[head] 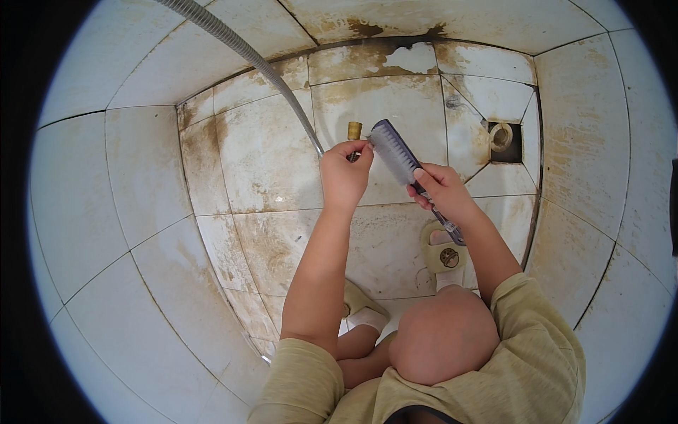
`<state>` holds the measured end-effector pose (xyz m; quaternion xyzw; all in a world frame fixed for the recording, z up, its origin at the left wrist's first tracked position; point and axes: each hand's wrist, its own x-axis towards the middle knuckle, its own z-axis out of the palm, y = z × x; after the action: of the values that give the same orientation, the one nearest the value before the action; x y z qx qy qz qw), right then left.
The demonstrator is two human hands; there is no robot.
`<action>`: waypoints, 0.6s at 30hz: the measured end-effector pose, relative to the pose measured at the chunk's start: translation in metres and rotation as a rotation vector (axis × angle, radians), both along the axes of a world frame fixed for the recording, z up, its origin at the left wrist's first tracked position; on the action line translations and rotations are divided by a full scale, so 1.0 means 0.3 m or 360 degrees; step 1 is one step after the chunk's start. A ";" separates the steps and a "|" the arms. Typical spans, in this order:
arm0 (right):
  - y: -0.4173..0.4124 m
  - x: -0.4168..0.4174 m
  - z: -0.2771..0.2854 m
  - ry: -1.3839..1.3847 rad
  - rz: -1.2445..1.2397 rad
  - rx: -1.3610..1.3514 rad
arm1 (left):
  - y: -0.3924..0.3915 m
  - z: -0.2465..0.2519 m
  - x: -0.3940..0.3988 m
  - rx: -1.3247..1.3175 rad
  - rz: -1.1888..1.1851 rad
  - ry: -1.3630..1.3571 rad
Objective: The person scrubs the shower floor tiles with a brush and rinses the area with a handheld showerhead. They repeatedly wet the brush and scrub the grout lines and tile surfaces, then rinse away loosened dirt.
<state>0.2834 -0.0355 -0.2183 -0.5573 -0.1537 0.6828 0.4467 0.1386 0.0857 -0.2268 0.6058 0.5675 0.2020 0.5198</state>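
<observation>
My right hand (442, 191) grips the handle of a scrubbing brush (394, 151) with a dark purple-grey back and pale bristles. The brush is tilted, its head up and to the left, bristles facing left. My left hand (347, 172) is curled around the end of a flexible metal hose (275, 79). A brass fitting (354, 130) at the hose's end sticks out above the fingers. The left thumb and fingertip pinch together at the bristles near the brush's tip; whether something small is between them, I cannot tell.
Brown-stained white tiles (371, 228) cover the floor, with tiled walls close on the left, right and far side. A square floor drain (501, 139) with a round pipe opening lies at the far right. Pale slippers (445, 254) are on my feet.
</observation>
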 end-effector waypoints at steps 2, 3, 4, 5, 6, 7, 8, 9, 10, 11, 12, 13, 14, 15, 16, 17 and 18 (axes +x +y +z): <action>-0.004 0.002 -0.007 0.0011 0.0002 -0.0004 | -0.002 0.003 -0.002 0.0075 -0.0031 0.0057; -0.003 0.001 -0.007 -0.0014 0.0011 -0.0008 | -0.004 0.002 -0.004 0.0099 -0.0032 0.0081; -0.003 0.000 -0.007 -0.0038 0.0021 -0.0011 | -0.004 0.002 -0.005 0.0124 -0.0033 0.0105; -0.002 0.005 -0.008 -0.0061 -0.0007 -0.0030 | -0.001 0.004 -0.009 0.0155 -0.0026 0.0137; -0.002 0.014 -0.009 -0.0084 -0.0034 -0.0049 | 0.006 0.007 -0.016 0.0185 -0.0018 0.0168; -0.004 0.022 -0.010 -0.0108 -0.0062 -0.0068 | 0.012 0.009 -0.022 0.0216 -0.0011 0.0198; -0.006 0.026 -0.009 -0.0092 -0.0067 -0.0060 | 0.018 0.002 -0.029 0.0176 0.0009 0.0148; -0.008 0.030 -0.010 -0.0074 -0.0073 -0.0052 | 0.024 -0.005 -0.033 0.0137 0.0029 0.0100; -0.009 0.030 -0.010 -0.0057 -0.0078 -0.0043 | 0.027 -0.008 -0.036 0.0098 0.0048 0.0051; -0.010 0.028 -0.013 -0.0057 -0.0063 -0.0038 | 0.025 -0.007 -0.036 0.0045 0.0067 0.0033; -0.011 0.025 -0.016 -0.0060 -0.0050 -0.0036 | 0.026 0.018 -0.021 -0.0010 0.0084 0.0013; -0.012 0.022 -0.017 -0.0062 -0.0037 -0.0033 | 0.024 0.031 -0.010 -0.0065 0.0101 -0.0007; -0.011 0.021 -0.016 -0.0061 -0.0026 -0.0027 | 0.022 0.028 -0.003 -0.0095 0.0090 -0.0044; -0.009 0.017 -0.014 -0.0056 -0.0011 -0.0018 | 0.022 0.023 0.001 -0.0123 0.0082 -0.0079; -0.006 0.012 -0.012 -0.0052 0.0004 -0.0009 | 0.022 0.021 0.004 -0.0150 0.0074 -0.0114; -0.003 0.006 -0.006 -0.0051 0.0008 -0.0003 | 0.020 0.024 0.006 -0.0208 0.0088 -0.0172; 0.000 0.000 0.004 -0.0052 0.0011 0.0001 | 0.019 0.030 0.009 -0.0267 0.0102 -0.0231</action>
<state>0.2833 -0.0355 -0.2172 -0.5676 -0.1630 0.6752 0.4420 0.1412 0.0914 -0.2179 0.5256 0.5623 0.2136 0.6016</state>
